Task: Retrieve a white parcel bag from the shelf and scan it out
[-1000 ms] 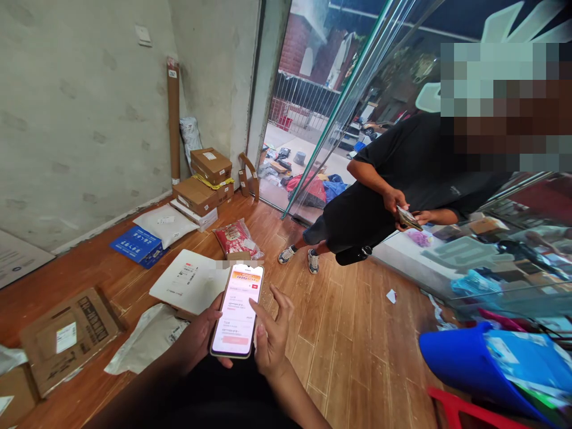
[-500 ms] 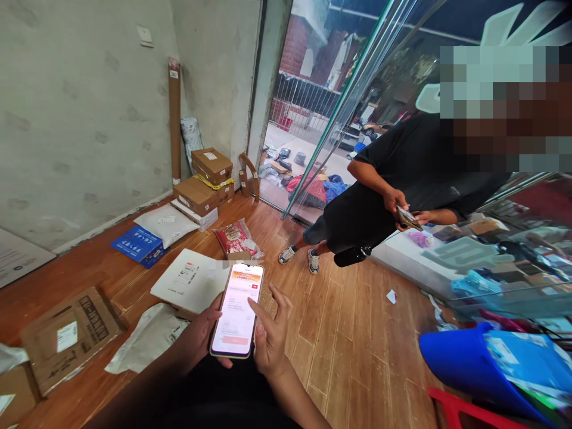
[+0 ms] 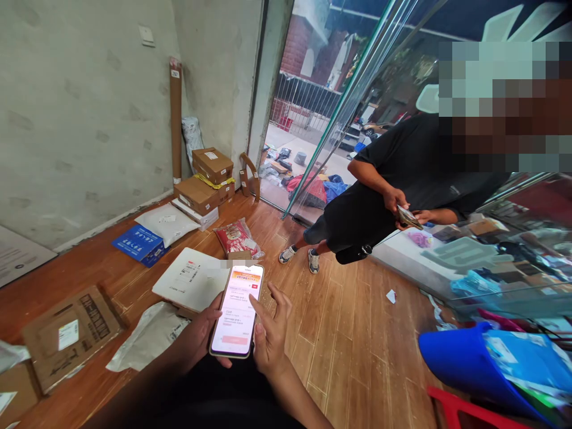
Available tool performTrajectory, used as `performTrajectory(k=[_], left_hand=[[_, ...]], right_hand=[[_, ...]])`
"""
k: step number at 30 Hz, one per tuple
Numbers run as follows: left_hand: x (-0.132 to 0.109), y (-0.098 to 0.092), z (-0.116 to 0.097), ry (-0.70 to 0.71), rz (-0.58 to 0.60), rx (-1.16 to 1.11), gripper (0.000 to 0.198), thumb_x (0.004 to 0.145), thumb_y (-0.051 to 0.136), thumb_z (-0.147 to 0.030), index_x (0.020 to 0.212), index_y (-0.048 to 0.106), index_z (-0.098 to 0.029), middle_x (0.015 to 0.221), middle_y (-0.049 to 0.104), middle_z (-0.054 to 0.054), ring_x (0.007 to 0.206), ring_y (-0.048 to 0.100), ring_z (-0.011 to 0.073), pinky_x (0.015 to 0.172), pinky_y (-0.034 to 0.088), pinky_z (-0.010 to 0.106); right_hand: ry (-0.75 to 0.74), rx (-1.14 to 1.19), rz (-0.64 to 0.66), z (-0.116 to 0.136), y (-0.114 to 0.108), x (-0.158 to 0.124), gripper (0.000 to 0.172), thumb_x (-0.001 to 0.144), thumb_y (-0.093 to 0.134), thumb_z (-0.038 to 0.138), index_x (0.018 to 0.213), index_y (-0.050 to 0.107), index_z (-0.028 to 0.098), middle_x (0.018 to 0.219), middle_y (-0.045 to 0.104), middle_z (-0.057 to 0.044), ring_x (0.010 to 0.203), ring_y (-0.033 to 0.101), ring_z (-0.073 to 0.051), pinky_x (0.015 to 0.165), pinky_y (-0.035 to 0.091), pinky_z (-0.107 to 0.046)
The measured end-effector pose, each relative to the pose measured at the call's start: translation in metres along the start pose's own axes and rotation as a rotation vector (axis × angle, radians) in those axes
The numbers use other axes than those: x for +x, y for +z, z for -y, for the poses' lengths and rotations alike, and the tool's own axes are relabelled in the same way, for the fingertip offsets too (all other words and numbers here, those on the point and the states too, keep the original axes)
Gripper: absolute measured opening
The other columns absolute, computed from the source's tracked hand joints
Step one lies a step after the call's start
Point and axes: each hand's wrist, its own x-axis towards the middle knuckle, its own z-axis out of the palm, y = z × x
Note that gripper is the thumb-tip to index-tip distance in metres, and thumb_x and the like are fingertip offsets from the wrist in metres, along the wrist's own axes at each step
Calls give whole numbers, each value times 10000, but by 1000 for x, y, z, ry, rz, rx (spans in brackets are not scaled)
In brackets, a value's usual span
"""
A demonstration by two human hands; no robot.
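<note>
A phone (image 3: 235, 313) with a lit white and pink screen is upright at the lower middle. My left hand (image 3: 205, 326) grips it from the left side, thumb along the edge and fingertips showing below. Over the right edge of the screen is my right hand (image 3: 271, 325), its index fingertip at the glass and the other fingers apart, holding nothing. Just beyond the phone lie a flat white box (image 3: 190, 279) and a red package (image 3: 235, 237) on the wooden floor.
A person in black (image 3: 402, 161) stands at the right holding a small object. Stacked cartons (image 3: 199, 193), a blue box (image 3: 140, 243) and a brown carton (image 3: 71, 336) lie at the left. At the lower right are a blue bin (image 3: 465, 363) and a red stool (image 3: 460, 408).
The text on the phone screen is different and sharper. Both hands and the person have stayed nearly where they were, and the view has shifted very slightly.
</note>
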Motion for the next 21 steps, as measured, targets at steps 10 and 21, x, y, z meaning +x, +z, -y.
performTrajectory(k=[10, 21], left_hand=[[-1, 4, 0, -14, -92, 81, 665, 782, 514, -345, 1392, 270, -247, 1301, 543, 148, 922, 659, 317, 388, 566, 285], [0, 3, 4, -79, -71, 99, 733, 776, 496, -351, 1428, 184, -229, 1225, 598, 154, 799, 687, 286, 389, 557, 277]], right_hand=[[54, 47, 98, 7, -1, 10, 507, 937, 234, 488, 1293, 527, 279, 1466, 231, -86, 1301, 262, -336, 1003, 274, -579], [350, 265, 130, 10, 10, 29, 626, 866, 343, 636, 1378, 411, 282, 1443, 333, -117, 1344, 258, -327, 1075, 201, -578]])
